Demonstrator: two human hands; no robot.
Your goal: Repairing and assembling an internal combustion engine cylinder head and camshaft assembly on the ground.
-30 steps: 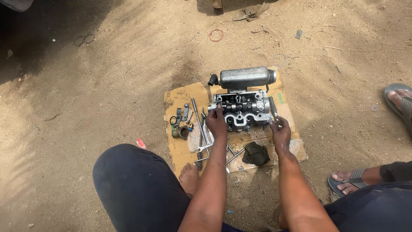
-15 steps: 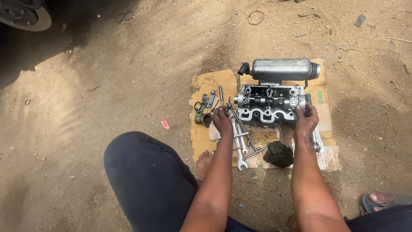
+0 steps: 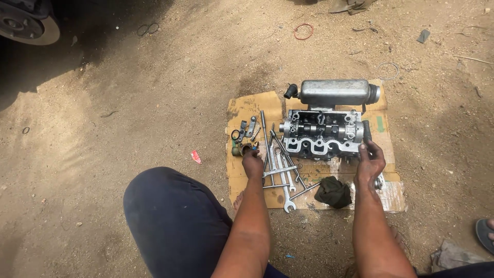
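Sandy ground carries a flattened cardboard sheet (image 3: 242, 110), and on it sits a metal cylinder head (image 3: 321, 135) with a grey canister (image 3: 334, 91) just behind. His right hand (image 3: 369, 162) touches the head's right end, fingers curled on a black part. His left hand (image 3: 253, 162) is apart from it, closed over small fittings (image 3: 244, 136) beside the spanners (image 3: 280, 172); a dark rag (image 3: 333, 191) lies nearer.

Both forearms stretch away from the body, roughly parallel. The left hand (image 3: 252, 162) lies palm down, fingers curled. The right hand (image 3: 369, 160) reaches slightly farther, fingers bent.
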